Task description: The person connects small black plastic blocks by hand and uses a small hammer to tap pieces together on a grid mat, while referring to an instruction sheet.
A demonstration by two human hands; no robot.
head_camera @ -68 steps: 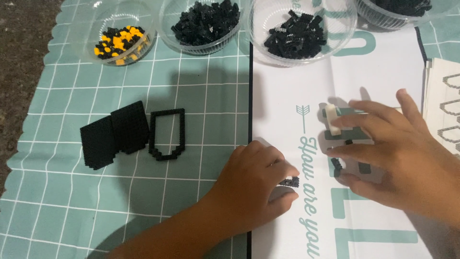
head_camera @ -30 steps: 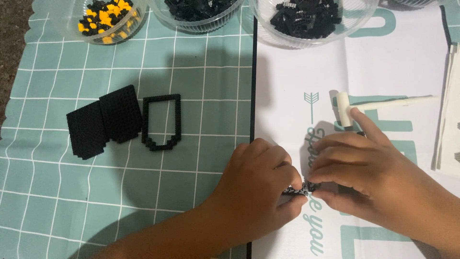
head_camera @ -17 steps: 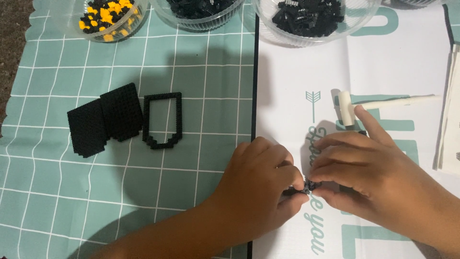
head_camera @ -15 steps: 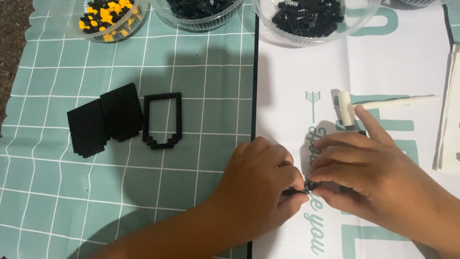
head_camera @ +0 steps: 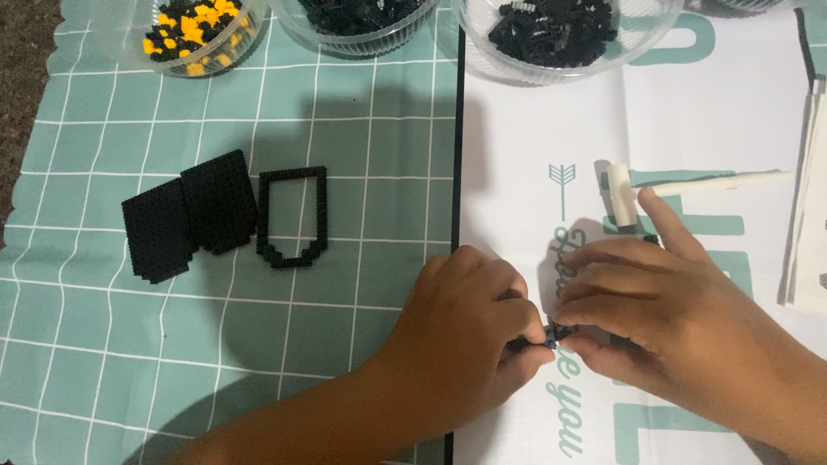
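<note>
I see one printed sheet (head_camera: 534, 155), white with large teal lettering and a small arrow mark, lying flat on the right half of the table. At the far right edge, a stack of white leaflets (head_camera: 810, 224) rests on it.

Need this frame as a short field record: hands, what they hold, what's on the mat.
left hand: fingertips pinching small black brick piece, on the white sheet
right hand: pinching the same piece from the other side
grip: both hands closed on the piece; its shape mostly hidden
white mallet: lying beyond the right hand
black brick panels: two, overlapping, on the teal grid mat
black brick outline: right of the panels
bowls: yellow and black bits; black bricks
</note>
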